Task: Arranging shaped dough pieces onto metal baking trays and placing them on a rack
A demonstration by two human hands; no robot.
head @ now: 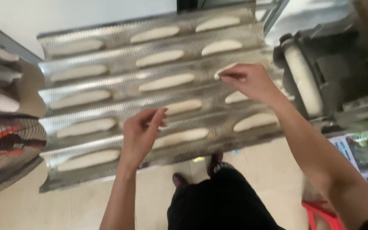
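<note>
we look down on a long perforated metal baking tray point(107, 32) with wavy channels running side to side, set at a slight slant over a pale tiled floor point(252, 170). each channel carries pale, elongated dough pieces point(86, 127) laid end to end, roughly three to a row. a white wall point(64, 15) stands behind the tray. at the left edge we see a wire fan guard point(5, 140) with red blades behind it, and at the right a grey machine with a white roller point(303, 76). low on the right there is a red plastic object point(320, 215), and our dark trousers and shoes show below the tray.

our right hand point(250, 81) is pinched nearly closed: thumb and forefinger meet on the end of one dough piece point(223, 70) in the right-hand part of the third channel from the back, with the other fingers curled beside them. the piece lies in its channel, its near end at the fingertips.

our left hand point(141, 134) is loosely half open, fingers bent and tips pointing up toward the dough in the middle column; we cannot tell whether the tips touch the dough or the tray, and they grasp nothing that we can see.

the right forearm stretches in from the lower right, wrist bent down over the tray. the left forearm rises from the bottom edge, wrist straight, back of the hand facing us.
</note>
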